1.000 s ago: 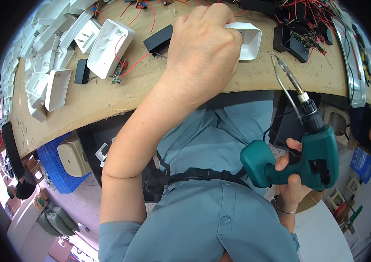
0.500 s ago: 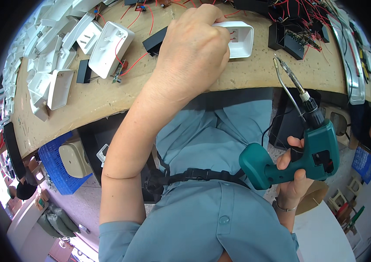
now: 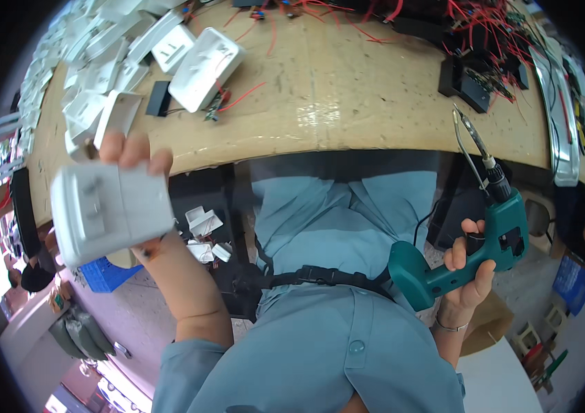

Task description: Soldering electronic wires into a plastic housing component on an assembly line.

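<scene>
Fingers of the left hand (image 3: 142, 172) are clamped round a white casing (image 3: 110, 212), fingertips showing over its top edge and the rest of the hand hidden behind it. The casing is held off the left end of the bench (image 3: 347, 82), below the edge and out over the floor, its broad ribbed face turned to the camera. Its long axis runs left to right, slightly tilted, with the wrist coming up beneath its right end.

The right hand (image 3: 468, 272) is wrapped tight round the grip of a green drill (image 3: 475, 251), in front of the bench on the right, well apart from the casing. The drill's long axis climbs up and a little leftward; its bit (image 3: 471, 141) points toward the bench top, away from the casing.

On the bench to the upper left lie more white casings (image 3: 204, 67), near the held one; black modules (image 3: 468, 79) with red wires (image 3: 471, 20) crowd the far right. The left hand alone is near the casing pile.
</scene>
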Demonstrator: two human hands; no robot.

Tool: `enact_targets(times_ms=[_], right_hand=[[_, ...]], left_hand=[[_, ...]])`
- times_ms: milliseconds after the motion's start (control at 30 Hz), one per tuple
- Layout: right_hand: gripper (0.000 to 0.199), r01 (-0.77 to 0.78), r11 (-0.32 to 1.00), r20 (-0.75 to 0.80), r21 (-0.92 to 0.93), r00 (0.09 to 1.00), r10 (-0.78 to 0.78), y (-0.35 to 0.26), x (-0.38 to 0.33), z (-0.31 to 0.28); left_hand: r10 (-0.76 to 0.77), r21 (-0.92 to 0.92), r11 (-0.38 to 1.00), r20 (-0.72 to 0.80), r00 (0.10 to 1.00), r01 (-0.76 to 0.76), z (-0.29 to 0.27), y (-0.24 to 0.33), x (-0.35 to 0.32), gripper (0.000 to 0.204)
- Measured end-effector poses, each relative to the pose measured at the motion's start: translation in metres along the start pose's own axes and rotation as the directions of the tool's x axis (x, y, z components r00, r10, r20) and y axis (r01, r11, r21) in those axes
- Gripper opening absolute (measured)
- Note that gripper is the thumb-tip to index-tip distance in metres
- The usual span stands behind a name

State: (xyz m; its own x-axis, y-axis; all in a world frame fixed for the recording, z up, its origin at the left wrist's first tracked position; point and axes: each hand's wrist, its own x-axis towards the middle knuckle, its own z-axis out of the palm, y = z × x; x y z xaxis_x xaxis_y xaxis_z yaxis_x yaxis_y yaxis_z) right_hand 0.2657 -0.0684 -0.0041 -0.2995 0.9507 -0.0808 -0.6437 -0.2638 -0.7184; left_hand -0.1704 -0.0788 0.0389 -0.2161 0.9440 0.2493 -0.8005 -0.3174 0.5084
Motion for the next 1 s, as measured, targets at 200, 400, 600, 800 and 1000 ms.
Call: enact_targets(times_ms=[200,400,600,800,1000], right_hand=[[0.065,-0.020,0.999,-0.014,-0.050,1.000,0.019,0.005,0.006,-0.004],[0.063,-0.036,0.998,0.014,-0.060,0.999,0.037,0.006,0.013,0.001],[0.065,-0.012,0.998,0.028,-0.064,1.000,0.014,0.005,0.016,0.001],[0.065,0.010,0.997,0.004,-0.076,1.000,-0.009,0.006,0.014,0.006],[0.063,0.024,0.995,-0.005,-0.102,1.000,-0.025,0.005,0.014,0.008]], left_hand=[[-0.250,0.804,0.439,-0.320,0.914,0.401,-0.044,0.037,-0.103,0.017],[-0.344,0.626,-0.541,-0.774,0.531,0.562,-0.096,0.048,-0.161,0.023],[-0.533,0.962,-0.012,-0.236,0.812,0.272,0.024,0.026,-0.043,0.022],[0.082,0.748,-0.649,0.250,0.965,-0.139,0.020,0.016,0.077,0.026],[-0.395,0.210,-0.865,0.276,0.876,-0.456,-0.025,0.019,0.124,0.048]])
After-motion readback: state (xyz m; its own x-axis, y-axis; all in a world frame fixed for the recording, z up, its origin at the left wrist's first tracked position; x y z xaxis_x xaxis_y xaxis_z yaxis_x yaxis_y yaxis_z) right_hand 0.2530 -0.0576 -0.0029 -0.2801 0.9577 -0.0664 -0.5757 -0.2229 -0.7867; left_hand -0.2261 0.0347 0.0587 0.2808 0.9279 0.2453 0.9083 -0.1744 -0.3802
